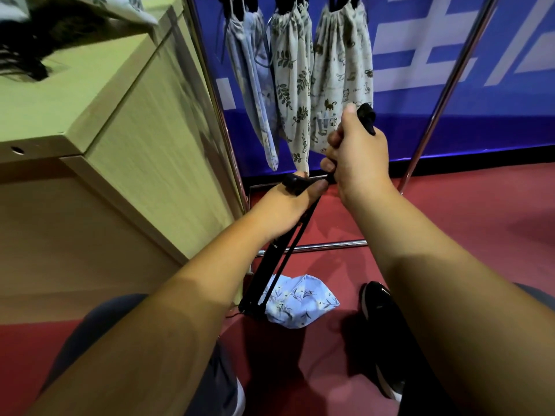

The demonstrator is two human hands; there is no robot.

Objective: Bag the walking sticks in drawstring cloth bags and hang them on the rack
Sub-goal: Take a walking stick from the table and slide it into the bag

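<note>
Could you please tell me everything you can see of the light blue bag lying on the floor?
The light blue bag looks like soft cloth, printed with small white flowers and dark twigs. It lies crumpled and slack on the red floor. The lower ends of the black folded walking stick meet its left edge; whether they are inside cannot be told. A black shoe stands apart to its right.

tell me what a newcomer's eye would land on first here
Mid-frame, the right hand grips the handle of a folded black walking stick, and the left hand grips another section just below. The stick's foot sits by a blue floral bag on the red floor. Behind, printed cloth bags hang from the metal rack.
</note>
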